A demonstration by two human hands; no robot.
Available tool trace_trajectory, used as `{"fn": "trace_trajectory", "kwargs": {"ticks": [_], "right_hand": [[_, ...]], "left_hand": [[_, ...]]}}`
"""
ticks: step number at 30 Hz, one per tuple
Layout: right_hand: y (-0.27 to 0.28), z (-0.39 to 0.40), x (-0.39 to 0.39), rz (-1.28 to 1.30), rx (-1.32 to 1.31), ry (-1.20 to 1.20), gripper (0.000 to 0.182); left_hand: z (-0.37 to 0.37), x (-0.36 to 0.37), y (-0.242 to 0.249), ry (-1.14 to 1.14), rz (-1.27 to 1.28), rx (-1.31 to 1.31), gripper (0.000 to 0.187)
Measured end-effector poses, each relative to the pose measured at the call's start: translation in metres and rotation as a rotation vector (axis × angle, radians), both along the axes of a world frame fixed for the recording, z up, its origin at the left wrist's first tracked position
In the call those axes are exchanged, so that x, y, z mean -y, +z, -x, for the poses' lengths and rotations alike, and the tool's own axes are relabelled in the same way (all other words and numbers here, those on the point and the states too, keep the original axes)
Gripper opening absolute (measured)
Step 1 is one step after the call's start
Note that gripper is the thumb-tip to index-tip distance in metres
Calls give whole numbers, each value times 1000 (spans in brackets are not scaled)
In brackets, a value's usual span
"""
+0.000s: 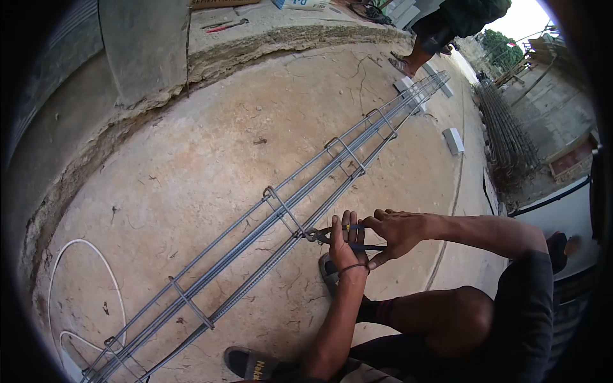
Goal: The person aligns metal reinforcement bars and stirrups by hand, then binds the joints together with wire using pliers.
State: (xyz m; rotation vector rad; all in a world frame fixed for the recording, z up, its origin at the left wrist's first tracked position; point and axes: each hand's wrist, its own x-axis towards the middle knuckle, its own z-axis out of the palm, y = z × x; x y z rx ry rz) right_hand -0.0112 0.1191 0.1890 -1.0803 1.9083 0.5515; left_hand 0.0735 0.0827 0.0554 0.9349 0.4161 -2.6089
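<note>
Both hands on pliers (332, 237) | left hand (348, 246), right hand (396, 231) fingers grasping handles | jaws at rebar cage (281, 217)

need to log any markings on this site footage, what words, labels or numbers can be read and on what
"Na…": pale letters on the strap of the sandal at the bottom edge; only the start shows, the rest cannot be read.
"D-": dark marks on the blue and white bag on the ledge at the top edge; cut off and blurred, the reading is uncertain.
Pliers held by the left hand and right hand: no readable text.
Steel bar cage: no markings.
</note>
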Motion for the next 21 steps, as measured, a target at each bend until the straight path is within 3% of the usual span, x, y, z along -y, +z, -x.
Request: {"fn": "trace_trajectory", "kwargs": {"ticks": [3,4,5,8,13,15,17,18,20,21], "right_hand": [[3,4,2,-16,93,-118,101],[-1,3,-6,148,23,-125,67],[-6,7,-9,149,25,-128,67],[-17,11,-16,441,-32,-57,21],[-22,13,-19,450,24,-20,21],[-17,17,-13,418,47,21,23],[-7,17,-1,42,159,-266,30],[-15,17,-7,46,156,-265,30],[-42,19,-26,-14,383,-833,38],[-45,17,-29,-12,384,-830,38]], "left_hand": [[-2,-6,-15,-35,62,-53,61],[-4,-9,-16,-38,63,-51,61],[-5,-12,-17,-6,95,-64,61],[-5,-16,-19,51,116,-95,61],[-1,-14,-22,78,15,-90,49],[2,-9,-20,-26,-113,11,28],[4,-9,-23,-22,-109,-15,20],[6,-9,-25,-14,-113,-42,12],[7,-7,-23,3,-134,-69,12],[7,-7,-23,17,-156,-91,12]]}}
